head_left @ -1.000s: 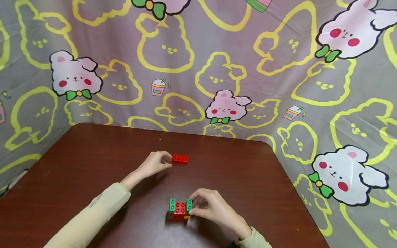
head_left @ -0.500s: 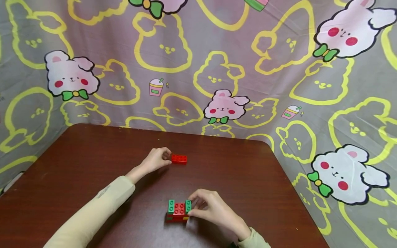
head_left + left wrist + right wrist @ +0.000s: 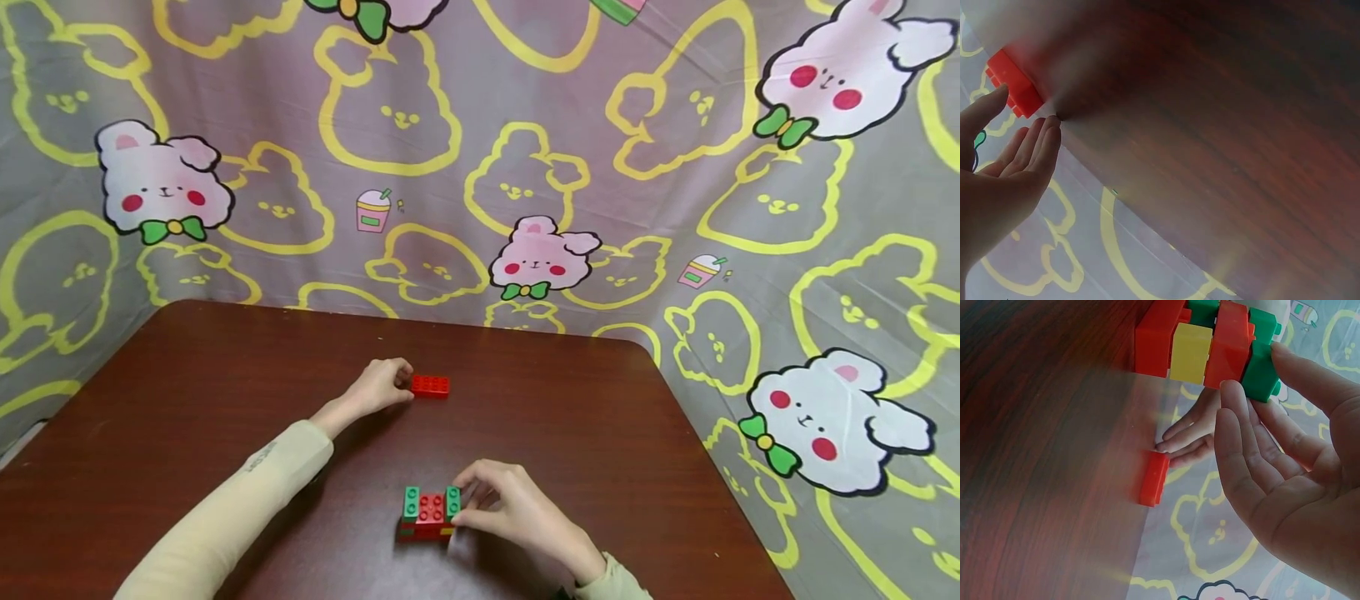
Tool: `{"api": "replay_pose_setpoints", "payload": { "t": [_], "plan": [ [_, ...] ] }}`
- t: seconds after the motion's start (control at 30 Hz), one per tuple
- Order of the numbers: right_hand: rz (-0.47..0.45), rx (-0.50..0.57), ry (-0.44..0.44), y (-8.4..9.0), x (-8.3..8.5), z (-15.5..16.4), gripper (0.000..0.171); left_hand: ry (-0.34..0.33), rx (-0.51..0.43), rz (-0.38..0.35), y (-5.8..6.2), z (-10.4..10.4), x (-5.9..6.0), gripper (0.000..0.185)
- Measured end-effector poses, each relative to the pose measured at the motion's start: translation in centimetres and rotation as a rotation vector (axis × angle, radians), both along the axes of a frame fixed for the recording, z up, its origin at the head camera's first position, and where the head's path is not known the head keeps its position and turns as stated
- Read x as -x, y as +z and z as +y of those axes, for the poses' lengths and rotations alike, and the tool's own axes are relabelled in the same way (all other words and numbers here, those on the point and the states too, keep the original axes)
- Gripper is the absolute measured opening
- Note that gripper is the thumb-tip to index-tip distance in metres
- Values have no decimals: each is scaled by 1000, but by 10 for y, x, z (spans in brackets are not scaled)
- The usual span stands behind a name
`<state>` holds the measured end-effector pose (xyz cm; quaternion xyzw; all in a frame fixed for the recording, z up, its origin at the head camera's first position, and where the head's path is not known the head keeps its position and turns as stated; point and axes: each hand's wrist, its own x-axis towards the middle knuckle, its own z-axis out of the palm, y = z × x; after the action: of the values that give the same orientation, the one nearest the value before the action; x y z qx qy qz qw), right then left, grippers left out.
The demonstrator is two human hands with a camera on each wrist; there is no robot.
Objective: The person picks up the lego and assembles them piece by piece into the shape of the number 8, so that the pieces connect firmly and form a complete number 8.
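Observation:
A loose red brick point(image 3: 431, 386) lies flat mid-table, also seen as the red brick point(image 3: 1013, 84) in the left wrist view. My left hand point(image 3: 382, 385) sits at its left end, with thumb and nearly straight fingers point(image 3: 1038, 140) touching it on either side. Nearer to me stands a small stack of red, green and yellow bricks point(image 3: 429, 515). My right hand point(image 3: 502, 504) pinches the stack's right end, where thumb and fingertips point(image 3: 1235, 406) bracket the green brick point(image 3: 1261, 359) in the right wrist view.
The dark brown wooden table point(image 3: 187, 400) has rounded far corners and its right edge point(image 3: 697, 433) close by. A grey cloth printed with bunnies point(image 3: 540, 258) hangs behind and around it. Both forearms wear pale yellow sleeves point(image 3: 225, 517).
Almost nothing has moved. The left hand stays at the red brick's end and the right hand stays on the stack. The head view has drifted slightly.

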<state>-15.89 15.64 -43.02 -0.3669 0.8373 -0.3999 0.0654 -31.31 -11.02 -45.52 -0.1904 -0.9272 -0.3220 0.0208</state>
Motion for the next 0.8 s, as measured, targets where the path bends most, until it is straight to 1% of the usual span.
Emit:
{"api": "replay_pose_setpoints", "payload": {
  "t": [0.13, 0.3, 0.4, 0.67, 0.8],
  "plan": [
    [-12, -5, -3, 0, 0, 0, 27, 8, 8, 5, 0, 1, 2, 39],
    [20, -6, 4, -1, 0, 0, 26, 13, 39, 11, 0, 3, 5, 39],
    [23, -6, 4, -1, -1, 0, 26, 12, 64, 12, 0, 5, 7, 41],
    [-43, -8, -13, 2, -2, -1, 27, -14, 93, 46, -3, 8, 8, 41],
    [-32, -10, -12, 2, -2, -1, 27, -9, 106, 53, -4, 8, 9, 39]
  ]
}}
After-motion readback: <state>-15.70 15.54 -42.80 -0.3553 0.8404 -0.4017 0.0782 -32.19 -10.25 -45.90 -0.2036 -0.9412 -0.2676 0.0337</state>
